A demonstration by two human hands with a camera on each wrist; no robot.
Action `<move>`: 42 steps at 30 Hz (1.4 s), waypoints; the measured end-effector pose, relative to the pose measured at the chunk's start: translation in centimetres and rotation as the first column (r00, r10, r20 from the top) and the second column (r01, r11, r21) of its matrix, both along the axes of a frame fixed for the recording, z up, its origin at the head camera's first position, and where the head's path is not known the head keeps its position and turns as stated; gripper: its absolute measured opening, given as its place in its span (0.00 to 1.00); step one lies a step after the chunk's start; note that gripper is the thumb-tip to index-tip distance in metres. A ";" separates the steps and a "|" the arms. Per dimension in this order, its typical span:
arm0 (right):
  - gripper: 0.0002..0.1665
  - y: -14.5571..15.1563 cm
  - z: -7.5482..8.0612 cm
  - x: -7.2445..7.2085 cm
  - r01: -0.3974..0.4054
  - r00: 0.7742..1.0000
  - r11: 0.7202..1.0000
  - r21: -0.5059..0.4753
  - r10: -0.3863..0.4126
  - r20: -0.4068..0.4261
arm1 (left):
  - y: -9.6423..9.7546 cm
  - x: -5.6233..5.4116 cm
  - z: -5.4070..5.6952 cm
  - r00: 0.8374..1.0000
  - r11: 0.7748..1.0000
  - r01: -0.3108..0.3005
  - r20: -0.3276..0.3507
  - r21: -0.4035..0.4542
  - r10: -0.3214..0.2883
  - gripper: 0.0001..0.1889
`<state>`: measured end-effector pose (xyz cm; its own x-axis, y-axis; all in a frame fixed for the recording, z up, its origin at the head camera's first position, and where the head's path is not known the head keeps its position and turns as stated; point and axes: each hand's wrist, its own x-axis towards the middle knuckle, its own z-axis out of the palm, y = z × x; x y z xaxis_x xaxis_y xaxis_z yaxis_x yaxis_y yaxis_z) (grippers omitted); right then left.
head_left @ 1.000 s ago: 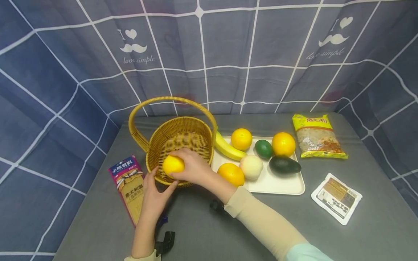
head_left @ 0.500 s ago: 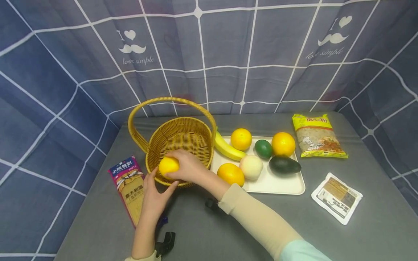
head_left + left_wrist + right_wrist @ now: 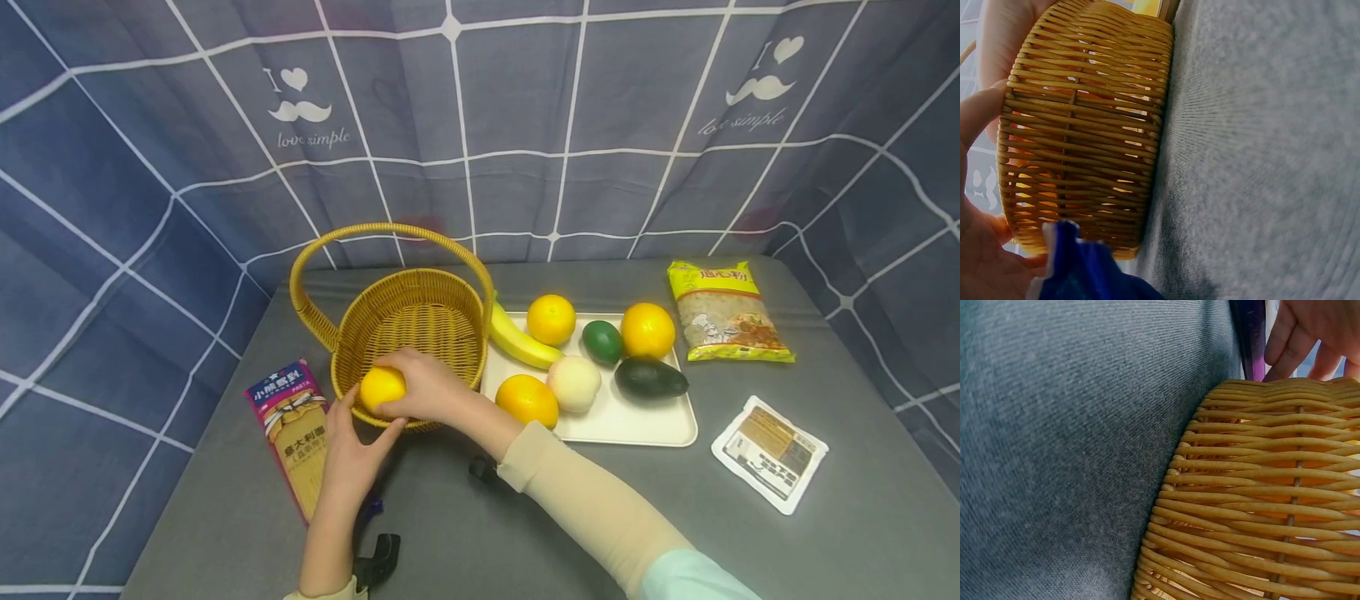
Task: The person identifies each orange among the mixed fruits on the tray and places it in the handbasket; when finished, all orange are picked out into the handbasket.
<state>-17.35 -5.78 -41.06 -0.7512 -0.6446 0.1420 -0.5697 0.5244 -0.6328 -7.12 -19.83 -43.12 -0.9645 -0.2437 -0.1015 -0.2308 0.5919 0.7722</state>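
Note:
A wicker basket (image 3: 420, 292) with a tall arched handle sits left of the middle of the table. My right hand (image 3: 423, 387) reaches over its front rim and grips an orange (image 3: 382, 388) low inside, at the front left. Patches of orange show through the weave in the left wrist view. My left hand (image 3: 352, 446) holds the basket by its front left side, thumb and fingers spread along the rim. In the left wrist view the thumb (image 3: 982, 112) lies against the rim. The right fingertips are partly hidden behind the orange.
Right of the basket, a white tray (image 3: 637, 429) holds a banana (image 3: 521, 342), several oranges (image 3: 527, 402), a peach (image 3: 573, 383) and two dark green fruits (image 3: 651, 378). A pasta packet (image 3: 292, 425) lies at left, a yellow noodle bag (image 3: 727, 312) and white pouch (image 3: 770, 454) at right.
The right hand has carried the orange a little left and down inside the basket, toward its front left wall. The left hand stays at the rim.

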 end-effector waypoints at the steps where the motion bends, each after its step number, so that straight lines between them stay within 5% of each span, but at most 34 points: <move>1: 0.38 0.0 0.0 0.0 0.000 1.000 1.000 -0.001 0.000 0.000 | 0.0 0.0 0.0 1.000 1.000 0.000 0.002 0.000 0.000 0.50; 16: 0.34 0.2 0.5 0.1 -0.032 0.999 0.999 0.024 0.032 0.007 | 0.0 0.0 0.0 1.000 1.000 0.002 -0.003 -0.002 -0.002 0.51; 27: 0.38 1.1 0.4 0.2 0.008 1.000 0.998 -0.070 -0.008 0.010 | 0.0 0.1 -0.1 1.000 1.000 -0.005 0.001 -0.003 0.005 0.52; 42: 0.40 7.6 2.9 1.9 0.149 0.989 0.958 -0.246 -0.139 0.057 | 0.2 0.2 0.0 1.000 1.000 -0.013 -0.004 -0.012 0.013 0.52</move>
